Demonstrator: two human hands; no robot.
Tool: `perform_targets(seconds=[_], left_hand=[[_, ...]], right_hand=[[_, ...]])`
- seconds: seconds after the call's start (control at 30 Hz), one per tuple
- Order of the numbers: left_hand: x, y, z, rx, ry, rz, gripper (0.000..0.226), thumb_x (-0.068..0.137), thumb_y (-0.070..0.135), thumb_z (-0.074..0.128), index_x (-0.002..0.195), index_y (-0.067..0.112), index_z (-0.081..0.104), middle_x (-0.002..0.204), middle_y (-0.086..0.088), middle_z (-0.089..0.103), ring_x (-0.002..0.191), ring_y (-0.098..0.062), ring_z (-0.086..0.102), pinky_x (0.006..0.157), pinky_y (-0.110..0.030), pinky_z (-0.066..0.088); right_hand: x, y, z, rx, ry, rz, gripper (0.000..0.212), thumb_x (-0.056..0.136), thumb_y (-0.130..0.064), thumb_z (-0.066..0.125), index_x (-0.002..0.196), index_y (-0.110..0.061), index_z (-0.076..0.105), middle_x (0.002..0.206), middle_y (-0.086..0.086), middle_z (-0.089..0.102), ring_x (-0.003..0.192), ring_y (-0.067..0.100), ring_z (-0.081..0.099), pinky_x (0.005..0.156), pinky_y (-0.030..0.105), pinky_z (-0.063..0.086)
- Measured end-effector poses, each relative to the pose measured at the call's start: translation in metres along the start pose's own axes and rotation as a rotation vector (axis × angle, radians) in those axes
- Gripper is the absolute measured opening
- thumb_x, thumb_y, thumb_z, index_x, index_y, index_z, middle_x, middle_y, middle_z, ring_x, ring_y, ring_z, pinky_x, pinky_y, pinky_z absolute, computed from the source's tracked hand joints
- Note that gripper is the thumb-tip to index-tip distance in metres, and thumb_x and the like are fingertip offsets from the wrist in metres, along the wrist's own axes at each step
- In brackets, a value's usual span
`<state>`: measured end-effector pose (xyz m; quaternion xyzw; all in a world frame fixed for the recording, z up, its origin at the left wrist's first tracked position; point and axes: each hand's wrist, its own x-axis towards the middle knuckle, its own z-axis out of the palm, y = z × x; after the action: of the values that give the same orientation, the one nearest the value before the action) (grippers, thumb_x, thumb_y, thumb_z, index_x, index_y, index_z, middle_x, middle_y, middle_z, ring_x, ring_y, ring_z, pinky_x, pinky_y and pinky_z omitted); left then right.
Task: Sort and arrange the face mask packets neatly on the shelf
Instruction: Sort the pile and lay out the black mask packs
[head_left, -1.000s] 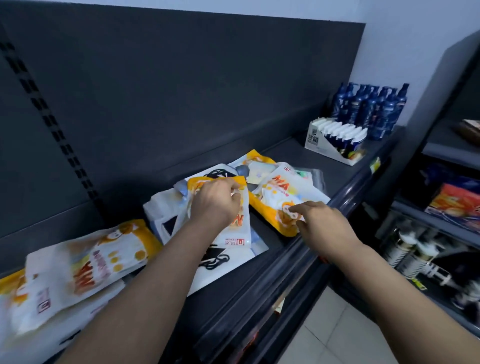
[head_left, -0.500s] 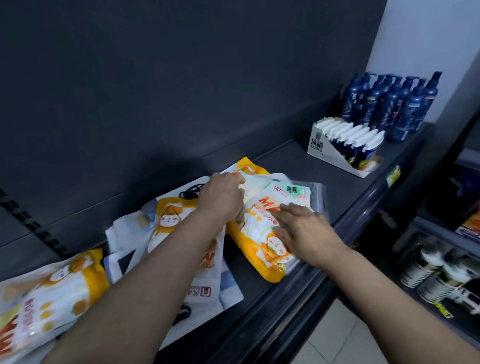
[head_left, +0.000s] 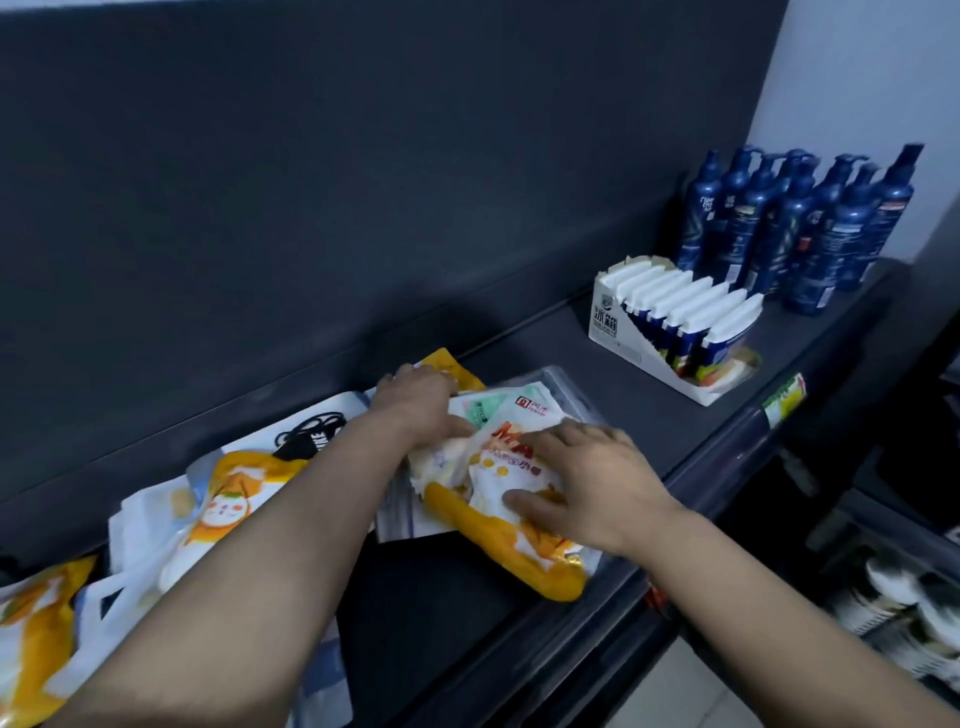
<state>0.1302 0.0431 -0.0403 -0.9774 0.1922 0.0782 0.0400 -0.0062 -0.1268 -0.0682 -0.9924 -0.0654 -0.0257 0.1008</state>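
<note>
Several face mask packets lie scattered on a dark shelf (head_left: 639, 415). My left hand (head_left: 415, 402) grips the back edge of a small stack of packets in the middle. My right hand (head_left: 587, 483) presses flat on the top orange and white packet (head_left: 498, 525) of that stack, fingers spread. A clear packet (head_left: 561, 384) shows beneath and behind the stack. Under my left forearm lie another orange and white packet (head_left: 234, 499) and a white packet with a black mask print (head_left: 311, 436). At the far left sits one more orange packet (head_left: 31, 634).
A white display carton of blue and white sachets (head_left: 670, 322) stands on the shelf to the right, with several dark blue bottles (head_left: 789, 228) behind it. The shelf's front rail (head_left: 727, 447) carries a price tag. Lower shelves with goods lie at right.
Both hands have moved right from the loose packets onto the middle stack. My left hand left the packet it was holding and took the stack's back edge; my right hand now presses on top.
</note>
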Motion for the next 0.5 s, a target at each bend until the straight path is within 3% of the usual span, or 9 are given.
perform_targets(seconds=[0.13,0.23,0.3,0.37,0.5], left_hand=[[-0.01,-0.01,-0.01,-0.143,0.216,-0.213,0.037,0.088,0.043,0.06,0.113,0.015,0.056,0.117,-0.01,0.06,0.11,-0.03,0.054,0.079,-0.036,0.041],[-0.025,-0.02,-0.018,-0.293,0.317,-0.3,0.035,0.091,0.036,0.058,0.111,0.009,0.049,0.114,-0.013,0.063,0.106,-0.034,0.058,0.073,-0.034,0.04],[-0.035,-0.026,-0.024,-0.356,0.35,-0.331,0.037,0.09,0.033,0.059,0.119,0.013,0.047,0.116,-0.011,0.064,0.106,-0.033,0.059,0.076,-0.034,0.043],[-0.049,-0.033,-0.03,-0.433,0.38,-0.361,0.049,0.089,0.031,0.059,0.134,0.025,0.042,0.126,-0.004,0.061,0.115,-0.03,0.056,0.087,-0.035,0.045],[-0.08,-0.04,-0.026,-0.594,0.426,-0.384,0.059,0.089,0.028,0.059,0.142,0.042,0.038,0.139,0.008,0.053,0.125,-0.021,0.051,0.102,-0.035,0.043]], right_hand=[[0.014,0.009,-0.003,-0.075,-0.098,0.067,0.063,0.089,-0.063,0.031,0.14,-0.026,0.038,0.143,-0.002,0.041,0.138,0.022,0.028,0.11,0.043,0.025],[0.029,0.017,-0.006,-0.154,-0.176,0.203,0.058,0.095,-0.049,0.027,0.141,-0.015,0.037,0.149,0.005,0.036,0.142,0.028,0.021,0.111,0.048,0.023],[0.037,0.019,-0.007,-0.182,-0.139,0.204,0.05,0.095,-0.033,0.036,0.141,-0.014,0.037,0.145,0.006,0.04,0.139,0.028,0.027,0.107,0.047,0.027],[0.042,0.013,-0.006,-0.161,-0.015,0.074,0.046,0.091,-0.024,0.043,0.137,-0.019,0.043,0.138,0.004,0.047,0.132,0.026,0.037,0.102,0.043,0.033],[0.047,-0.01,0.0,-0.074,0.039,-0.144,0.034,0.093,-0.032,0.042,0.124,-0.024,0.055,0.131,0.0,0.053,0.123,0.024,0.045,0.094,0.037,0.04]])
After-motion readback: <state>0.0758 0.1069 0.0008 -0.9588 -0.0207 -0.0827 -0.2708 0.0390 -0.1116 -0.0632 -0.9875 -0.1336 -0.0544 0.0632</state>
